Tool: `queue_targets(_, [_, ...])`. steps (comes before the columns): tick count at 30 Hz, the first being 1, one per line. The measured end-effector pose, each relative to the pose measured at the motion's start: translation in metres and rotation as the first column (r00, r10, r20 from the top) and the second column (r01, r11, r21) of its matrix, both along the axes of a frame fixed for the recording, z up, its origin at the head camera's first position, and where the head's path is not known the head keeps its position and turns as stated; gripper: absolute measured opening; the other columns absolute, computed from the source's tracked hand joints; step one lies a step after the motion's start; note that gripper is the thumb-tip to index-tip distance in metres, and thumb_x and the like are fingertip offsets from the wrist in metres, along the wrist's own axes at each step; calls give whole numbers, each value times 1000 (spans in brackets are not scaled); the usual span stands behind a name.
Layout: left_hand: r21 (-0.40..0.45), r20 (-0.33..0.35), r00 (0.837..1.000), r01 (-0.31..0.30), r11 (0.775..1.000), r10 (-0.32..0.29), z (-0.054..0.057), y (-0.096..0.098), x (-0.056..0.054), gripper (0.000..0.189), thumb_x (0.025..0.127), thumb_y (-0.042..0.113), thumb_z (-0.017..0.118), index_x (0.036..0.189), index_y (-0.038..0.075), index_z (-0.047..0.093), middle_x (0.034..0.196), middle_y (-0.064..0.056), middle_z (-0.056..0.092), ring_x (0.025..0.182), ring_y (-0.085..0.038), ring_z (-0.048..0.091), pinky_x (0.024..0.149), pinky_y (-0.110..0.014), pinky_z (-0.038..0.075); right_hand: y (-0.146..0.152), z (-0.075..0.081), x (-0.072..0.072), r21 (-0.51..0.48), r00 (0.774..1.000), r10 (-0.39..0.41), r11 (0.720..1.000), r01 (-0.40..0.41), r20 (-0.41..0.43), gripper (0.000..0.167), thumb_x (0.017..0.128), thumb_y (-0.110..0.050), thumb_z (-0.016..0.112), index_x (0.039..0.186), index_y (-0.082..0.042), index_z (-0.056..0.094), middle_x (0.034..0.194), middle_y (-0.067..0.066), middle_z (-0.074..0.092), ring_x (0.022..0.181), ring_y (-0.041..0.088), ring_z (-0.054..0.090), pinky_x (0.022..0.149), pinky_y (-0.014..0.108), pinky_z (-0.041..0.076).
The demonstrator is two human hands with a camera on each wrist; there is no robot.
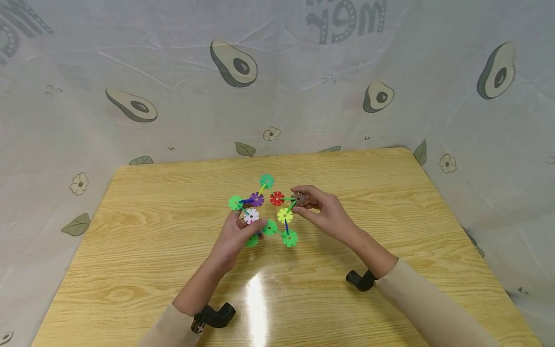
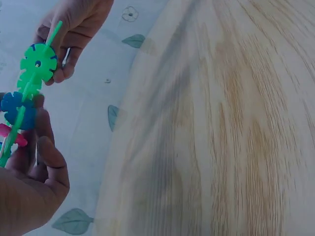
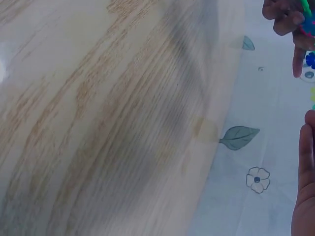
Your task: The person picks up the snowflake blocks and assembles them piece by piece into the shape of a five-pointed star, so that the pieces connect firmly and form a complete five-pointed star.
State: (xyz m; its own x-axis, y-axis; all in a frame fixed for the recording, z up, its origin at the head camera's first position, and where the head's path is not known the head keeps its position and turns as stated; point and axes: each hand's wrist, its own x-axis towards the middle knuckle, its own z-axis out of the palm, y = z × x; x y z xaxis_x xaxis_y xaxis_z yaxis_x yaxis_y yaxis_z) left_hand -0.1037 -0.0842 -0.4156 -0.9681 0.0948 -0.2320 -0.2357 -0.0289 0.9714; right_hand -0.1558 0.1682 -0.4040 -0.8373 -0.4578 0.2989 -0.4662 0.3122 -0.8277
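Note:
A star-shaped ring of linked snowflake discs is held up over the table between both hands. Its face-on discs include green (image 1: 289, 238), yellow (image 1: 284, 215), red (image 1: 277, 198), purple (image 1: 257, 199) and white (image 1: 251, 216) ones, with edge-on discs joining them. The left hand (image 1: 231, 238) grips the lower left of the ring, its thumb near the white disc. At the right point, the right hand (image 1: 327, 212) pinches a brown disc (image 1: 298, 199) between thumb and fingers. In the left wrist view the ring appears nearly edge-on, and a blue disc (image 2: 18, 109) shows by the left fingers.
The wooden table (image 1: 151, 255) spreads beneath both hands, with a bright reflection near its front. A pale cloth (image 1: 299, 96) printed with avocados, leaves and flowers hangs behind and at the sides. Black mounts (image 1: 218, 315) sit at both wrists.

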Motion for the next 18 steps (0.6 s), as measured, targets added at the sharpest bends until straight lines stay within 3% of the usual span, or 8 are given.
queue_targets(2, [-28,-40,999,-11,1000,10,0,-3,2,51,102,21,69,139,2,40,83,10,70,80,-10,65,74,-21,52,1,-2,-1,-45,999,18,999,-16,50,45,97,-1,72,140,-3,61,114,17,73,95,10,73,86,23,62])
queue_targets(5, [-45,-143,990,-26,999,19,0,-8,3,33,106,18,61,132,4,45,91,10,75,91,-16,70,81,-26,56,2,-5,-3,-97,993,23,995,-12,118,45,97,2,71,140,-2,60,118,22,71,98,10,73,86,21,62])
queue_targets(8, [-69,-248,969,-18,997,0,-1,-16,3,31,108,11,56,137,6,47,93,7,73,90,-15,70,77,-29,56,4,-8,-4,-129,987,19,992,2,157,44,97,3,70,140,-1,60,124,24,69,101,15,75,87,21,62])
queue_targets(10, [-135,-311,950,-24,991,-20,-2,-22,3,38,108,11,56,145,9,47,94,3,74,88,-11,69,76,-28,56,6,-9,-4,-142,985,25,990,-1,170,44,98,2,70,140,-1,60,125,24,69,102,15,75,86,22,63])
queue_targets(13, [-237,-420,906,-52,970,-55,-3,-29,1,51,106,11,61,154,13,45,97,-9,78,89,-8,69,77,-26,57,8,-12,-5,-154,984,41,988,-14,171,43,98,0,70,140,-1,60,122,24,71,100,10,73,84,22,62])
queue_targets(16, [-344,-530,843,-112,932,-93,-4,-35,-1,52,102,9,67,151,10,51,93,-14,79,89,-8,69,75,-23,57,9,-13,-5,-156,984,50,987,-23,171,43,98,-2,71,139,-1,60,119,23,72,99,3,72,83,21,62])
queue_targets(18, [-416,-588,798,-157,896,-133,-4,-38,-2,50,99,7,72,146,8,56,96,-13,79,89,-11,67,72,-24,56,10,-14,-4,-157,983,53,987,-25,176,43,98,-2,71,139,-1,61,121,23,71,101,1,71,85,21,62])
